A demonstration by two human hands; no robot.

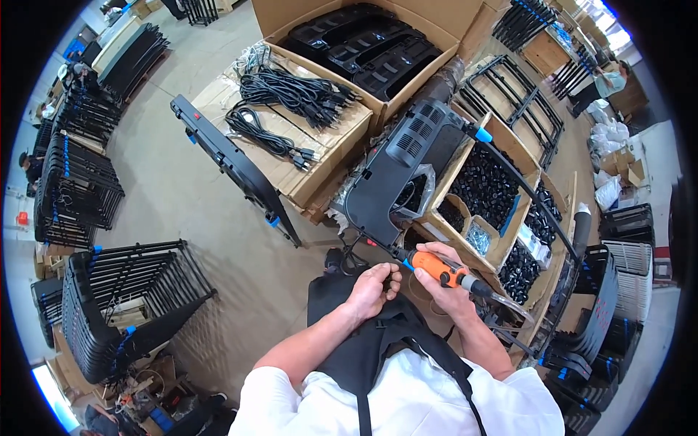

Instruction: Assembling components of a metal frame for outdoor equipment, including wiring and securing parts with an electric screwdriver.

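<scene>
My right hand [445, 285] is wrapped round an orange power screwdriver [430, 266], whose front points left toward the lower end of a black frame. A grey collar and a hose come off its back end. My left hand [374, 291] is closed, fingers curled together just left of the tool; what it holds, if anything, is too small to make out. Ahead of both hands lies a black plastic housing [374, 200] with a vented bulge, joined to a black tube [520, 182] with blue wrapping. A clear plastic bag [422, 190] lies against the housing.
A wooden divided bin [469, 254] at right holds black caps [480, 182] and silver screws [478, 238]. Coiled black cables [291, 91] lie on a carton; behind, an open box holds black covers [363, 43]. A black frame [229, 163] leans at left. Stacked frames [131, 305] stand beyond.
</scene>
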